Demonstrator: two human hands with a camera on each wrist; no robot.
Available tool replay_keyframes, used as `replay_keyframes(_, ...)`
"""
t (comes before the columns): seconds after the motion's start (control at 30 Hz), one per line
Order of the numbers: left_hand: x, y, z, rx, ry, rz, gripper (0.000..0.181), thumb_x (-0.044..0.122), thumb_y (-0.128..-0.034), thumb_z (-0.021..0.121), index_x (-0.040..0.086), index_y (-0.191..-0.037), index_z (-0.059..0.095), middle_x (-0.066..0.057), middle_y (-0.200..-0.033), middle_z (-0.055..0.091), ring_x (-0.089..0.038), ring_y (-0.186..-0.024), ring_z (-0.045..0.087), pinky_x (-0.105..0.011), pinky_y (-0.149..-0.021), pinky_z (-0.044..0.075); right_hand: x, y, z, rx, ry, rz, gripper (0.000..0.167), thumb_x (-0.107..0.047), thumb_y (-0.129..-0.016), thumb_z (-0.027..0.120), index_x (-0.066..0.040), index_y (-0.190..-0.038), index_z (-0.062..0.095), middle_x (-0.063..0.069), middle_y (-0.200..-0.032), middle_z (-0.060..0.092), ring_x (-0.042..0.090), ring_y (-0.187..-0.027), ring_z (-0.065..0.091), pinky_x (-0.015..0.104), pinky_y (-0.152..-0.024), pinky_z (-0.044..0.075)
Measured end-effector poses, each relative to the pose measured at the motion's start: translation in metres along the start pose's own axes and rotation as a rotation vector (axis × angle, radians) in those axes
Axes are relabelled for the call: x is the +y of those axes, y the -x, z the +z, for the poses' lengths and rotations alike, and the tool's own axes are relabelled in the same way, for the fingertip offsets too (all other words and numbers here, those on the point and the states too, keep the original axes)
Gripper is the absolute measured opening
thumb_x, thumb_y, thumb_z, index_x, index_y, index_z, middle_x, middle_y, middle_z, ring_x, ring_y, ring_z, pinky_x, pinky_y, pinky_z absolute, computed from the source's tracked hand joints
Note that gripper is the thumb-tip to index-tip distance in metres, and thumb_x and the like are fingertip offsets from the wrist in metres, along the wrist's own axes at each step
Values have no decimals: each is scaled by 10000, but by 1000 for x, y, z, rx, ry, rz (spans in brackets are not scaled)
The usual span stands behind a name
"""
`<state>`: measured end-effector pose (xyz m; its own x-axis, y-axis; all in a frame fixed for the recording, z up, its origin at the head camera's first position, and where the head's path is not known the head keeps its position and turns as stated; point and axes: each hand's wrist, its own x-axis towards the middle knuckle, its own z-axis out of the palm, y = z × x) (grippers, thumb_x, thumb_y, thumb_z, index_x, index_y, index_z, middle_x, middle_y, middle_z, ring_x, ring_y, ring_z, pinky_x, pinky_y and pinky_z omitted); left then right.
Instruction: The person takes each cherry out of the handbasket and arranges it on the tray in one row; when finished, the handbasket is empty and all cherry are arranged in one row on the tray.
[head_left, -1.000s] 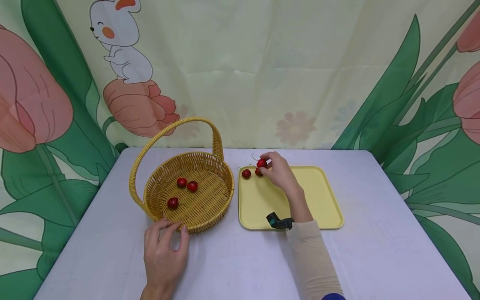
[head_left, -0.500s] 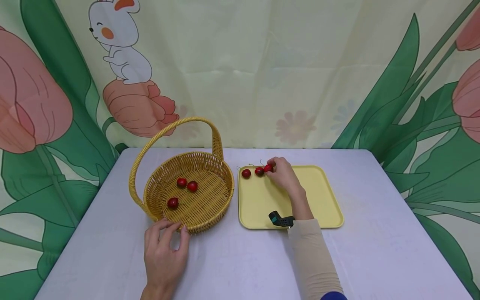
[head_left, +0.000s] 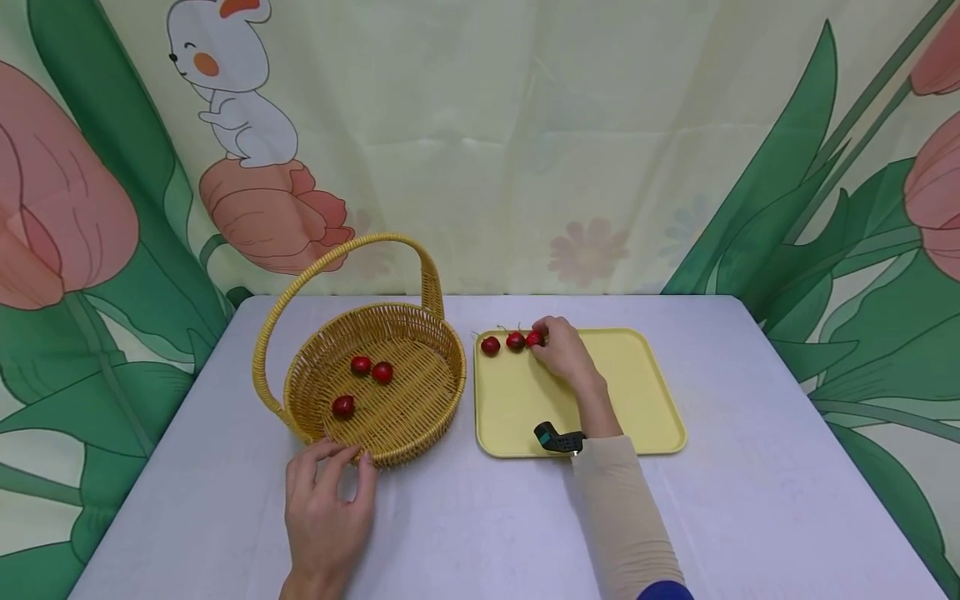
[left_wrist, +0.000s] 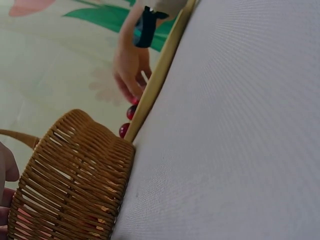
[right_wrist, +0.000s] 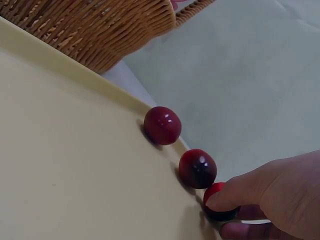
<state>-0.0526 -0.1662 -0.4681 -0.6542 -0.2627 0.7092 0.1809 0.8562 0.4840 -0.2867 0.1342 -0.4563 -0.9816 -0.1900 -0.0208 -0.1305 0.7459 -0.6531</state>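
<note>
And there was the right hand (head_left: 564, 354), out at the far edge of the yellow tray (head_left: 630, 400), its grip narrowed to a pinch on the held cherry (head_left: 533, 339)! Thumb one side, fingers the other: a sensible hold, you would judge, for something so round and ready to roll. The fruit sat right up against the middle cherry (head_left: 515, 341), with the leftmost cherry (head_left: 490, 345) just beside, near the tray's far left corner; the raised lip there probably helped keep that line from straying.

Over on the other side, the left hand (head_left: 327, 500) had the near rim of the basket (head_left: 408, 408) between thumb and fingers, likely to steady it. Inside lay three loose cherries (head_left: 382, 372), two side by side and one apart, nearer the hand.

And what textures! Glossy dark-red skins threw back bright highlights; the tray was smooth, flat and round-cornered. The basket was all ribbed, gappy weave, round and shallow under a tall, tightly wrapped handle (head_left: 431, 283), standing on the bench (head_left: 465, 533) with its pale, fine-grained cloth.
</note>
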Motion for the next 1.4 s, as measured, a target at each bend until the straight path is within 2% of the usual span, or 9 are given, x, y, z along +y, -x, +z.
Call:
replay_keyframes(0.1, -1, 1, -1, -10, 8, -9, 164, 82, -774, 766, -38, -884, 752, -138, -960, 636, -365, -1090, 587, -334, -1050, 441, 1, 0, 1, 2, 5, 6, 398, -64, -930, 658, 71, -1294, 569, 253, -1302, 558, 333, -1124, 561, 458, -1014, 495)
replay_keyframes(0.23, 0, 2, -3, -52, 11, -35, 199, 122, -822, 723, -60, -901, 744, -153, -971, 626, -380, -1111, 575, -136, -1134, 282, 0, 1, 0, 3, 6, 8, 396, -67, -929, 657, 75, -1289, 570, 258, -1293, 557, 335, -1122, 560, 461, -1013, 493)
replay_keyframes(0.33, 0, 2, -4, -57, 13, -37, 200, 121, -825, 719, -59, -906, 746, -154, -975, 628, -380, -1115, 575, -127, -1135, 270, 0, 2, -1, 3, 8, 9, 396, -65, -929, 653, 79, -1288, 568, 263, -1288, 558, 347, -1132, 561, 471, -1020, 488)
replay_keyframes(0.53, 0, 2, -3, -10, 15, -9, 157, 80, -778, 753, -39, -881, 751, -137, -957, 630, -371, -1091, 587, -168, -1119, 326, 0, 2, -4, -11, 7, 22, 416, -70, -928, 651, 76, -1306, 554, 266, -1299, 552, 361, -1157, 561, 479, -1034, 479)
replay_keyframes(0.73, 0, 1, -2, 1, 7, 3, 163, 73, -758, 775, -30, -882, 755, -133, -960, 637, -362, -1090, 592, -383, -1024, 453, -1, 4, -10, -5, 6, 21, 451, -98, -919, 667, 65, -1321, 547, 259, -1296, 551, 375, -1185, 555, 493, -1055, 467)
replay_keyframes(0.83, 0, 1, -3, -4, 1, 5, 162, 81, -769, 764, -34, -883, 752, -133, -957, 637, -357, -1088, 592, -399, -1018, 454, -3, 6, -14, 15, 12, 4, 457, -118, -922, 668, 63, -1323, 546, 255, -1284, 555, 379, -1173, 557, 501, -1039, 472)
replay_keyframes(1.03, 0, 0, -4, -19, 11, -8, 170, 91, -790, 744, -45, -891, 751, -142, -961, 636, -360, -1090, 585, -269, -1095, 400, -11, 10, -23, 41, -27, -7, 467, -135, -924, 649, 43, -1340, 535, 236, -1306, 529, 363, -1065, 584, 474, -955, 508)
replay_keyframes(1.23, 0, 0, -2, -10, 6, -1, 162, 78, -772, 770, -36, -885, 754, -131, -959, 638, -346, -1074, 586, -437, -982, 461, -23, 14, -30, 63, -19, -14, 477, -197, -938, 636, 10, -1356, 535, 187, -1318, 528, 327, -1049, 600, 439, -909, 532)
replay_keyframes(1.4, -1, 0, 0, -8, -2, -2, 164, 76, -767, 777, -35, -885, 753, -129, -961, 638, -339, -1069, 585, -457, -954, 461, -36, 18, -32, 77, -26, -36, 480, -234, -949, 641, -13, -1361, 536, 161, -1336, 532, 324, -1054, 596, 436, -894, 532)
